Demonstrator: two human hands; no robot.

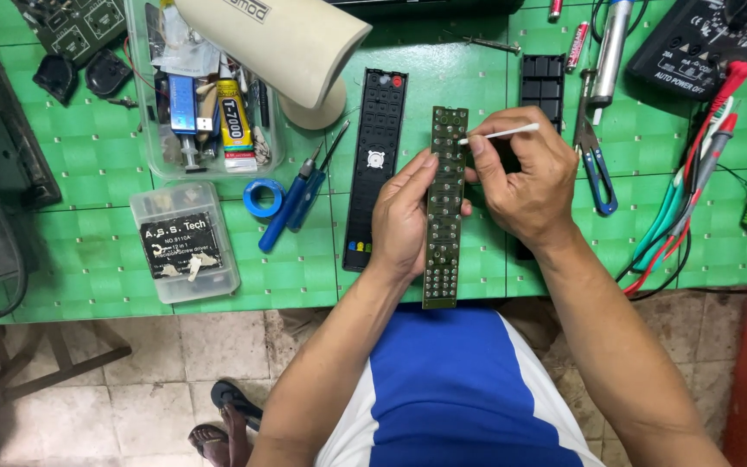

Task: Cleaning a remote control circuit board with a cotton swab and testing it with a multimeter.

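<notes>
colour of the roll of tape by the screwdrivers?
Blue roll of tape, clearest in the head view.

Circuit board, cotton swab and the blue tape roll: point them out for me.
circuit board (444, 251), head view, middle of the long strip below the left hand's fingers.
cotton swab (512, 131), head view, white stick.
blue tape roll (263, 197), head view, ring's rim.
</notes>
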